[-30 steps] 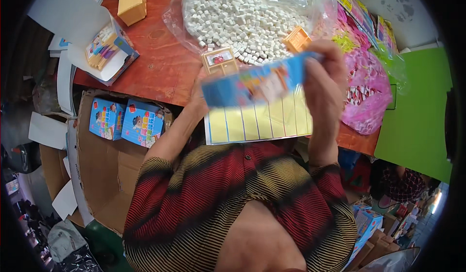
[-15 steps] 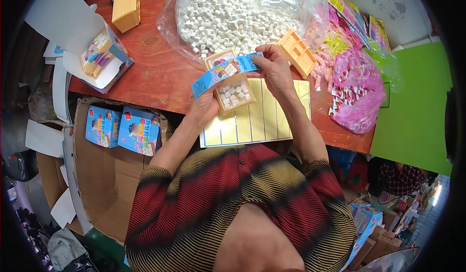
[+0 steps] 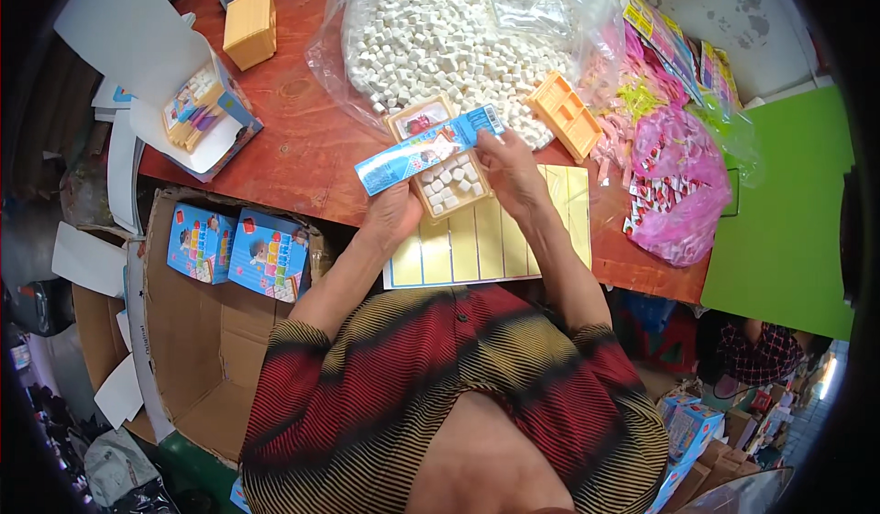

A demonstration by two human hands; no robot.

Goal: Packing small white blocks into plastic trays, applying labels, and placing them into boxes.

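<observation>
Blue printed card strip [image 3: 429,150] lies across a beige plastic compartment tray [image 3: 463,206], both between the person's hands, just above a pale yellow ruled sheet [image 3: 486,250]. Left hand [image 3: 394,213] is curled firmly round the tray's left side, thumb up by the strip's left end, so it carries the tray and seems to steady the card too. Right hand [image 3: 511,173] is half curled, its fingertips at the strip's right end; can't tell whether they pinch it or only touch it. From where I stand, the step looks like fitting the strip over the tray as a band; whether it already loops underneath, I can't see. Next move would probably call for the left hand holding the tray steady while the right guides its end of the card down round the edge, keeping it straight. Tray's long axis runs away from the body, far end leaning a little left: near compartment holds small white cubes [image 3: 452,184], far one something red [image 3: 420,123]. Strip's long axis cuts roughly square across that, climbing from the left hand to the right, printed face up, barcode end at the right fingertips. Orange plastic divided tray [image 3: 564,117] sits beyond the right hand.
</observation>
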